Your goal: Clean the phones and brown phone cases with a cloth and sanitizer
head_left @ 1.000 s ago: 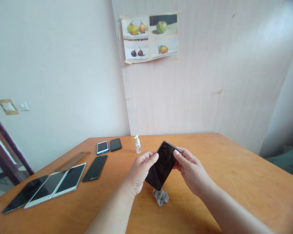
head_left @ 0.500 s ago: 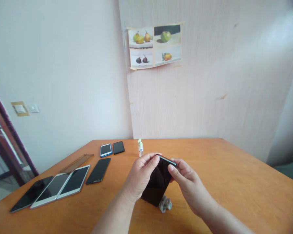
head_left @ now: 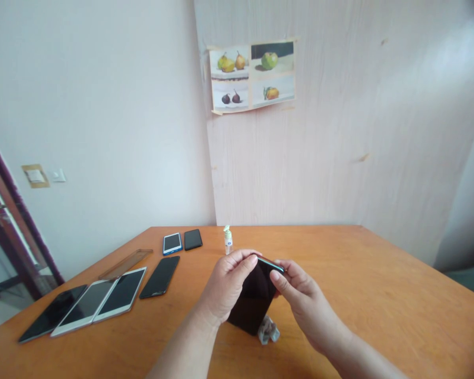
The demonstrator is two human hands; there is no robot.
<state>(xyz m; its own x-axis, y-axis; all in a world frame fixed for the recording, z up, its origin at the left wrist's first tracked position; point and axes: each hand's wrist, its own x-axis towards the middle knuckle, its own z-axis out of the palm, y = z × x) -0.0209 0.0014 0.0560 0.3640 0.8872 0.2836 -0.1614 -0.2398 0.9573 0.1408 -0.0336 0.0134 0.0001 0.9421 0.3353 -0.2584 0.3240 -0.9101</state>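
Note:
A black-screened phone [head_left: 253,305] with a shiny teal edge is held in both hands above the table, its far end raised. On its left side, my left hand [head_left: 231,281] is closed, the thumb near the top corner. My right hand [head_left: 300,287] pinches the opposite top corner, thumb on the screen side and fingers behind. Part of the phone's left side and its back are hidden. Beside its lower end lies a crumpled grey cloth [head_left: 268,330], touched by neither hand. Just beyond my left hand stands a small pump bottle [head_left: 228,241].
On the wooden table [head_left: 379,305], a black phone [head_left: 160,277], a blue-edged phone [head_left: 172,243] and a small dark phone [head_left: 193,239] lie to the left. Nearby are two white tablets [head_left: 120,295], a black tablet [head_left: 53,313] and a clear brownish case [head_left: 126,263].
The view has shifted slightly. Both hands keep their hold on the phone, and its top edge has tilted a little.

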